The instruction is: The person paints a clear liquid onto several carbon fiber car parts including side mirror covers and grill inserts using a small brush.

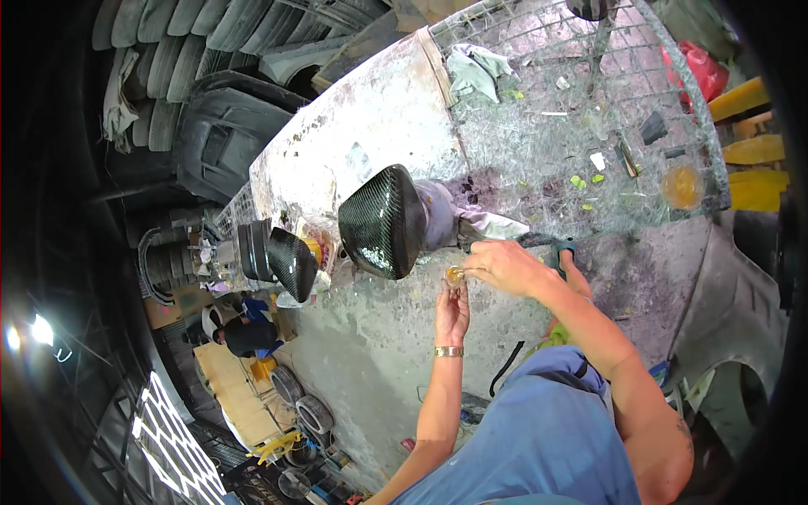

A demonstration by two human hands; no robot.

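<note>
L hand [454, 313], palm side up, has its fingertips closed on a small round amber translucent piece [455, 275]; cup or lid, can't tell at this size. R hand [505, 267] comes in from the right, back of hand up, thumb + forefinger bunched at the piece's R edge. Whether they pinch the rim or some thin tool: can't tell. Piece is up between both hands, just in front of the bench, near the lower end of the big shell.

Handling (judgement): prob. v. light, thin plastic, a bit flexy, easy to tip or squash; may be slick or sticky if wet. Best hold = low on the sides w/ L fingertips, rim left free for R.

Wrist: metal-look band [449, 352] on L.

Further out: large glossy black carbon-weave shell [383, 223], w/ a pale lilac-grey part [438, 215] right beside it, then a crumpled whitish cloth [498, 225]. Smaller glossy black carbon-weave shell [292, 263] to the left. Shells look stiff, smooth, slippery, prob. scratch-prone; take by the edges. Behind: pale stained worktop [337, 143], its R section under wire mesh, w/ round amber disc [682, 187] near the R end. Bkgd L: another person in dark top [244, 337].

Brands/labels/writing: none legible.
</note>
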